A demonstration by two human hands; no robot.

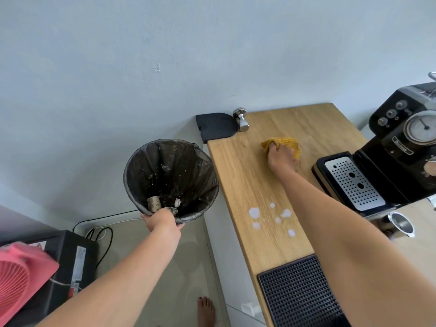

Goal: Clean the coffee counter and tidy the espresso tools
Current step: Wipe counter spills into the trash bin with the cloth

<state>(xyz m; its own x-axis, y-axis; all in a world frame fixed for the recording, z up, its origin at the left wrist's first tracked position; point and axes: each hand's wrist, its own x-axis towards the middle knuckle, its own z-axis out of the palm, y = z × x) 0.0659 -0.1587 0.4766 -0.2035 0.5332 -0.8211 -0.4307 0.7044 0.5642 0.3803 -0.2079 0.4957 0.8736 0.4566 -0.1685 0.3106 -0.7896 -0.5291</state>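
Observation:
My right hand (282,160) presses a yellow cloth (286,142) flat on the wooden counter (238,175), in its far half. My left hand (162,221) grips the near rim of a black-lined waste bin (169,171), held tilted in the air just left of the counter's edge; scraps lie at its bottom. White spilled drops (271,217) dot the counter closer to me. A steel tamper (241,119) stands at the far left corner beside a black tamping mat (215,126). The black espresso machine (401,142) with its perforated drip tray (354,182) stands on the right.
A black ribbed rubber mat (299,293) lies at the counter's near end. A small steel cup (401,224) sits by the machine. On the floor at left are a pink fan (21,277), a black box (73,260) and cables. A bare foot (205,310) stands below.

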